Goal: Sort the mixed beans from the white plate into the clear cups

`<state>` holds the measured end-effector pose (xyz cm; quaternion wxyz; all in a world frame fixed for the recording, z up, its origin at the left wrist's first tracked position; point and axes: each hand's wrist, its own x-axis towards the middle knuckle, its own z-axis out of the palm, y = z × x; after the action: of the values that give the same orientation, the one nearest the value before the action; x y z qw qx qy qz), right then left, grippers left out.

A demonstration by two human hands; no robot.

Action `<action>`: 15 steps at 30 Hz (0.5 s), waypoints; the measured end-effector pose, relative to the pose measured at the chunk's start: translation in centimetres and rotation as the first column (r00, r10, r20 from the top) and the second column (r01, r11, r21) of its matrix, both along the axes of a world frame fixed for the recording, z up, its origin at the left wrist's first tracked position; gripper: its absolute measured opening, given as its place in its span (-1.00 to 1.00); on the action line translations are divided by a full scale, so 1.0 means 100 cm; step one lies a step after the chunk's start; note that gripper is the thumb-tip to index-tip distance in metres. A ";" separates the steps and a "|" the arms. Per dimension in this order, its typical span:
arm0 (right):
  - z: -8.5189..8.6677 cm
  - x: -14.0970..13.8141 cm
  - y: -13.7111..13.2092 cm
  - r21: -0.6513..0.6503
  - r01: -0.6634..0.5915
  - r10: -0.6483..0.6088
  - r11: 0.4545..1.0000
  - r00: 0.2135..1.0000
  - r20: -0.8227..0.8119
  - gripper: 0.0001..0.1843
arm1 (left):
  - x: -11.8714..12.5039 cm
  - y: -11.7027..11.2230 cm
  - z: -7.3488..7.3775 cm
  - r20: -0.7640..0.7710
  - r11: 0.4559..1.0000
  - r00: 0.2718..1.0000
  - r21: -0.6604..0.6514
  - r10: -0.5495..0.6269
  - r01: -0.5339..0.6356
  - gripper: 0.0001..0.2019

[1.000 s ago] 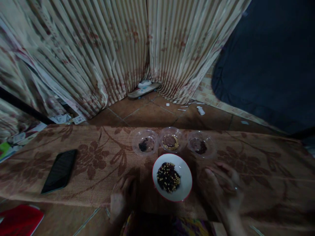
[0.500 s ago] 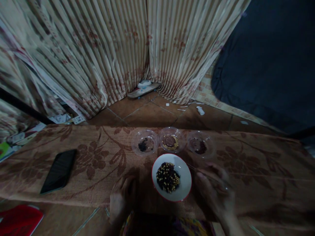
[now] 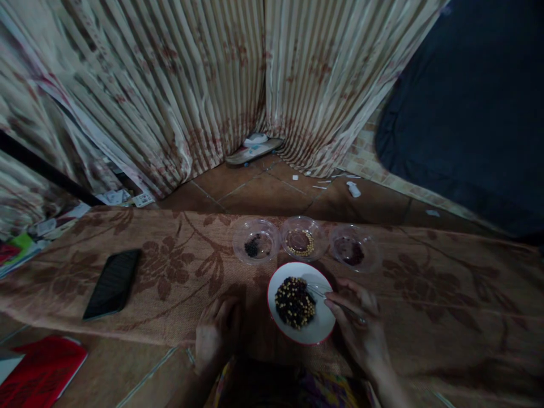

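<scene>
A white bowl [image 3: 321,328] with a red rim holds a heap of mixed dark and yellow beans and sits on a brown flowered cloth [image 3: 170,277]. My right hand [image 3: 355,326] is at the bowl's right edge, fingers pinched on thin metal tweezers [image 3: 317,292] whose tips reach over the beans. My left hand [image 3: 216,337] rests on the cloth left of the bowl, fingers curled; nothing shows in it. Behind the bowl stand three clear cups: the left cup [image 3: 255,241] with dark beans, the middle cup [image 3: 302,238] with yellow beans, the right cup [image 3: 355,248] with reddish beans.
A black phone [image 3: 113,283] lies on the cloth at the left. A red book [image 3: 40,377] is on the floor at lower left. Striped curtains [image 3: 191,85] hang behind, with a sandal [image 3: 254,150] at their foot. A dark cloth [image 3: 467,113] covers the right.
My right hand has moved left from the cloth to the bowl's edge, bringing the tweezers over the beans. The view shifted slightly. My left hand stays in place.
</scene>
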<state>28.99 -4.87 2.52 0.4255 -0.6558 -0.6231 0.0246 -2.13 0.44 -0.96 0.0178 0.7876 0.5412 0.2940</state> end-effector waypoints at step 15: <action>0.000 -0.001 -0.003 0.003 0.000 0.000 1.000 1.000 -0.021 -0.84 | 0.000 -0.002 0.004 0.001 1.000 1.000 -0.025 0.007 -0.007 -0.81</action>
<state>28.88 -5.15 2.53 0.4329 -0.6550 -0.6186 0.0305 -2.12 0.28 -0.51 0.0268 0.7854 0.5475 0.2876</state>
